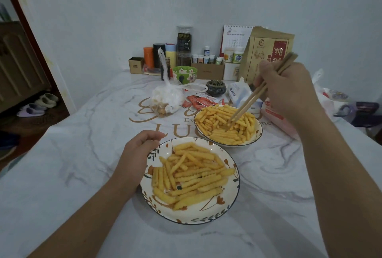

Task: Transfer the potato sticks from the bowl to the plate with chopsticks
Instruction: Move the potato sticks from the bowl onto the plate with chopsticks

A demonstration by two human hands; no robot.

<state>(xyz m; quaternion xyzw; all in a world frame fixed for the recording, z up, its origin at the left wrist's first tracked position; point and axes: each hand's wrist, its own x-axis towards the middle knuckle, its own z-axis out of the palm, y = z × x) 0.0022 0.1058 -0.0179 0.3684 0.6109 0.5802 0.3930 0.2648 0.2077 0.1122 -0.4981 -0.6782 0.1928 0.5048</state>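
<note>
The right hand (pixel 289 90) grips the chopsticks (pixel 248 102), their tips down among the potato sticks (pixel 225 121) in the bowl (pixel 259 131) just below it. The left hand (pixel 136 154), fingers loosely curled, rests against the plate (pixel 232 202) rim to its right on the desk (pixel 72 164).

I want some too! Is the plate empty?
No, the plate already has a heap of potato sticks lying on it.

Crinkle potato sticks (pixel 225 122) fill bowl (pixel 257 133); more heaped on plate (pixel 231 202); chopsticks (pixel 248 104) tips in bowl.
</note>
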